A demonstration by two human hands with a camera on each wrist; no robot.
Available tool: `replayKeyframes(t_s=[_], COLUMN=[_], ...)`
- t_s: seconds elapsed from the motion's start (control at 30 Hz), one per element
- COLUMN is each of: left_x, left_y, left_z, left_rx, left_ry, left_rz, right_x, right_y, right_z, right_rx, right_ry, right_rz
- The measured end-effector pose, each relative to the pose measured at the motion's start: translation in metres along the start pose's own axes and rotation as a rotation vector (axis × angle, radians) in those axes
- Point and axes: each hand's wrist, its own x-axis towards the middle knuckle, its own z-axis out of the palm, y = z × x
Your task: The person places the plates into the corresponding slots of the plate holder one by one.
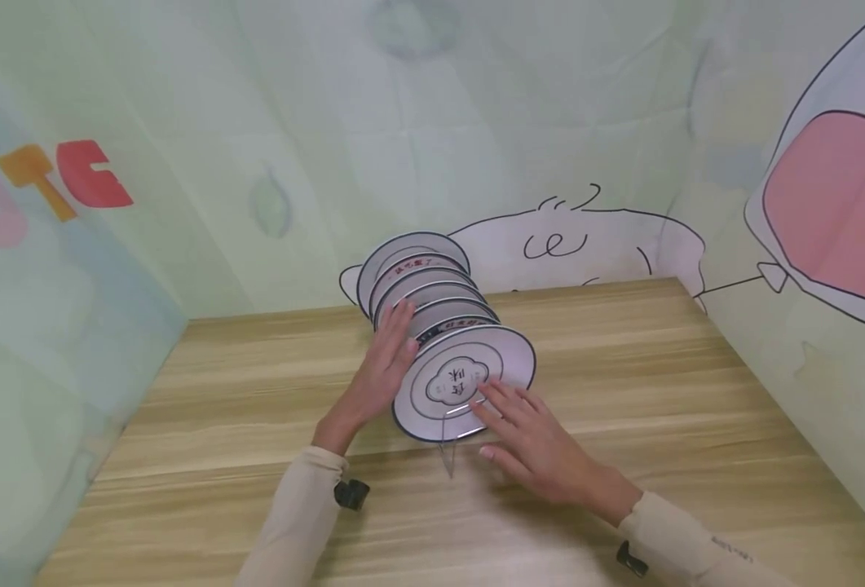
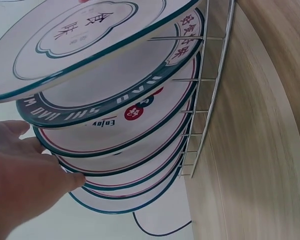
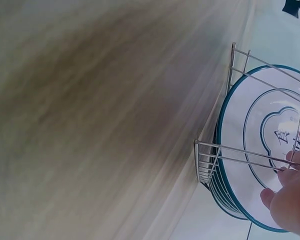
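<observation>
Several round white plates with dark green rims stand on edge, one behind another, in a thin metal wire rack (image 3: 196, 155). The front plate (image 1: 509, 359) faces me, with dark characters inside a scalloped outline. Behind it, in the left wrist view, a plate with a dark lettered band (image 2: 72, 115) leans close. My left hand (image 1: 379, 368) lies along the plates' left side, its fingers extended at the rims. My right hand (image 1: 542, 448) is before the front plate, loosely spread fingers at its lower right face and beside the rack's front wire loop.
The rack stands on a wood-grain tabletop (image 1: 623, 359). A pale printed cloth (image 1: 315, 163) with cartoon drawings hangs behind and at both sides, meeting the table's back edge just beyond the plates. Dark straps (image 1: 351, 493) sit at both wrists.
</observation>
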Motion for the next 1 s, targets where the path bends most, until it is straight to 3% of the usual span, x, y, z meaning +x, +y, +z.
replayKeyframes(t_s=[0.43,1.0], left_x=[0.001,0.000], left_y=[-0.007,-0.010], left_z=[-0.007,-0.012], left_rx=[-0.025,-0.036], left_ry=[-0.048,-0.096], left_rz=[0.048,0.058], right_x=[-0.003,-0.002], right_y=[-0.011,-0.011], right_z=[-0.002,0.001], right_rx=[0.010,-0.039], right_ry=[0.005,0.091], right_rz=[-0.029,-0.142])
